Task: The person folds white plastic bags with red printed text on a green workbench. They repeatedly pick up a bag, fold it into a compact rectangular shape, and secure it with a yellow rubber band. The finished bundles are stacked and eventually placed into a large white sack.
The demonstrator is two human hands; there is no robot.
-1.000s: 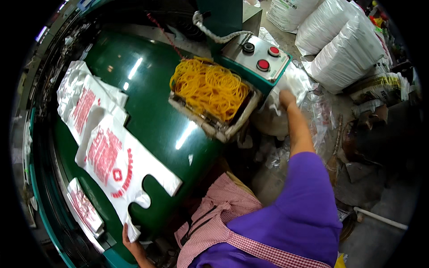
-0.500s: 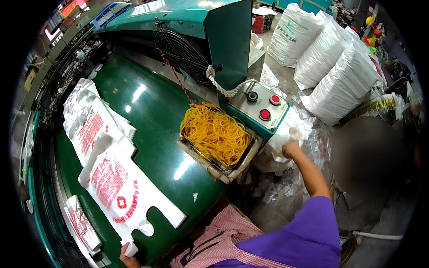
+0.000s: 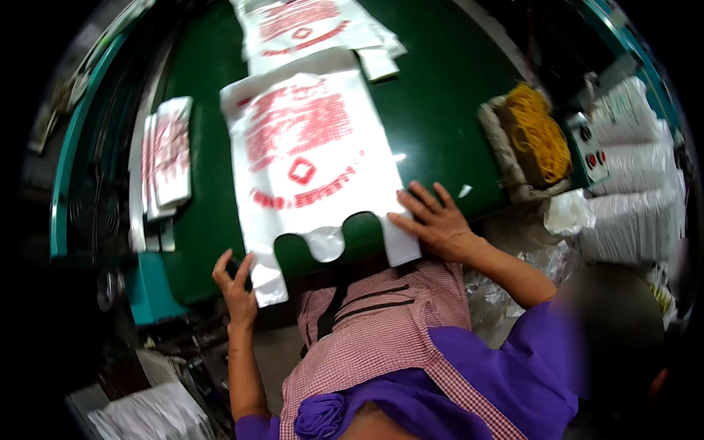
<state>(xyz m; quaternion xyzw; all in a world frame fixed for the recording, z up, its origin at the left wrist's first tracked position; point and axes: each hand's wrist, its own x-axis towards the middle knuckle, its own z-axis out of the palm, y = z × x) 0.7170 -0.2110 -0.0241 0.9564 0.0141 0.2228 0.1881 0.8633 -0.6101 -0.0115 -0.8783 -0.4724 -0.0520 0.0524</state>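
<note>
A stack of white plastic vest bags (image 3: 315, 169) with red print lies flat on the green conveyor belt (image 3: 440, 95), its two handle loops toward me. My right hand (image 3: 438, 224) rests with spread fingers against the right edge, by the right handle. Beside the left handle is my left hand (image 3: 238, 288), fingers apart and slightly bent, the fingertips at the bag's edge. Neither hand grips anything. Farther up the belt lies another pile of the same printed bags (image 3: 293, 29), partly cut off by the view's upper edge.
Folded printed bags (image 3: 172, 150) lie along the belt's left side. At the right stands a box of yellow rubber bands (image 3: 539, 132), next to a control panel (image 3: 591, 150) with red buttons. Large white sacks (image 3: 631, 198) stand beyond. A white scrap (image 3: 465, 191) is on the belt.
My view has swung toward the belt. My right hand has come from the crumpled white plastic by the control panel to the bags' right edge. My left hand has let go of the handle end.
</note>
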